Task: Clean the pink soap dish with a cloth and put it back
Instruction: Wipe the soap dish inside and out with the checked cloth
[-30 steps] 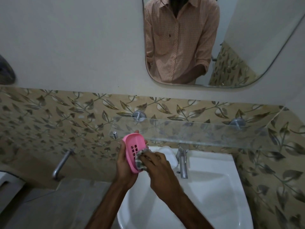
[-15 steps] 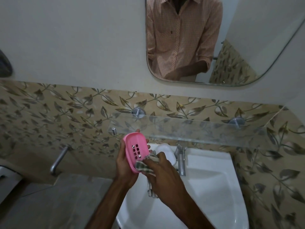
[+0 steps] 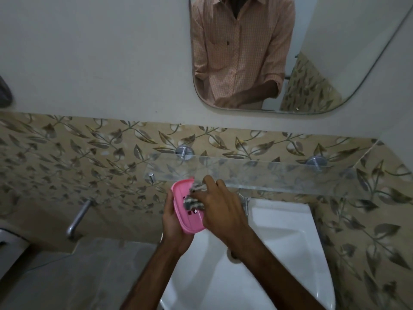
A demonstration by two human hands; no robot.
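Above the sink (image 3: 281,247), your left hand (image 3: 173,222) grips the pink soap dish (image 3: 190,221) along its left long edge, palm behind it. The dish is tipped up with its slotted face toward you. Your right hand (image 3: 221,211) pinches a bunched striped cloth (image 3: 194,202) and presses it into the upper part of the tray, wrist arched over the dish. The dish looks like light, stiff plastic, probably slick when wet, so hold it by the rim, not the flat. The cloth is soft and will crumple. A glass shelf (image 3: 268,174) runs just behind both hands.
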